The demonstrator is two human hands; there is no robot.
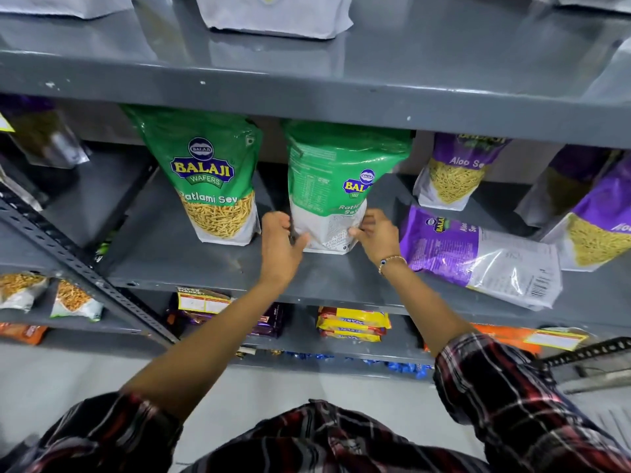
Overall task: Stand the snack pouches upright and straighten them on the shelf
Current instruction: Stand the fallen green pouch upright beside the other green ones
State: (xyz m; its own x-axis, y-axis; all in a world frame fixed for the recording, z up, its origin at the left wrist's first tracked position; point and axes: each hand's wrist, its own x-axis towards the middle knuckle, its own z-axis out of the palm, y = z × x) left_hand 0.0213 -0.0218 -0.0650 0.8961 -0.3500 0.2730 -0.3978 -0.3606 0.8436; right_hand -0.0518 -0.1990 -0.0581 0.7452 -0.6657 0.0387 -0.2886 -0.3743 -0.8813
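A green Ratlami Sev pouch [336, 186] stands upright in the middle of the grey shelf [191, 257], its side panel turned toward me. My left hand [281, 244] grips its lower left edge and my right hand [377, 233] grips its lower right edge. To its left a second green pouch [211, 179] stands upright, front facing out. On the right a purple Aloo Sev pouch [478, 254] lies flat on the shelf. Behind it another purple pouch [454, 172] stands upright, and a third purple pouch [601, 220] leans at the far right.
The upper shelf [307, 93] hangs low over the pouch tops and holds white pouches [273, 15]. A slotted metal upright [85, 268] crosses the left side. Biscuit packs [353, 324] and other snacks fill the lower shelf. Smaller pouches [44, 138] stand at the far left.
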